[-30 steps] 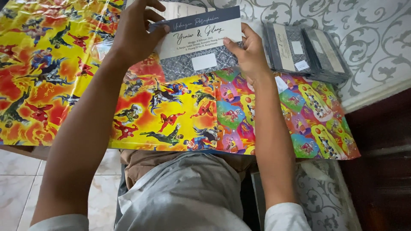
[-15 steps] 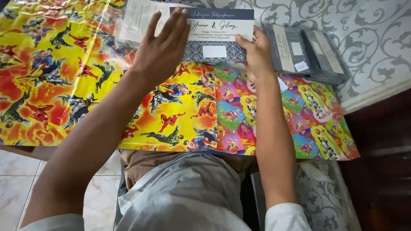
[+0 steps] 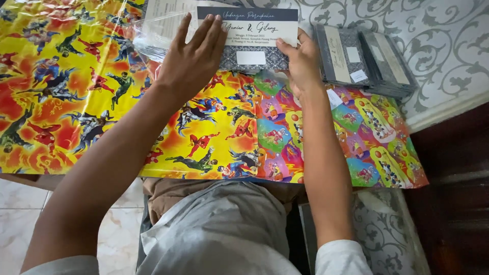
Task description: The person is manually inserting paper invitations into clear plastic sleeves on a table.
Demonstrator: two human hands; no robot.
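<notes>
My left hand (image 3: 193,56) lies flat, fingers spread, on the left end of a grey patterned invitation card (image 3: 252,55) with a white and dark blue panel. It also rests on a clear plastic sleeve (image 3: 158,31) beside the card. My right hand (image 3: 301,63) pinches the card's right edge between thumb and fingers. The card lies on colourful cartoon-print wrapping paper (image 3: 214,137) that covers a low table.
A stack of similar grey cards (image 3: 356,58) in sleeves sits to the right of the held card. A grey and white scroll-patterned cloth (image 3: 433,40) lies beyond. Marble floor tiles (image 3: 20,214) show at lower left. My lap is under the table edge.
My left hand has come off the card's top left corner and flattened over its left end and the sleeve. The card has slid away from me, toward the far edge of the paper.
</notes>
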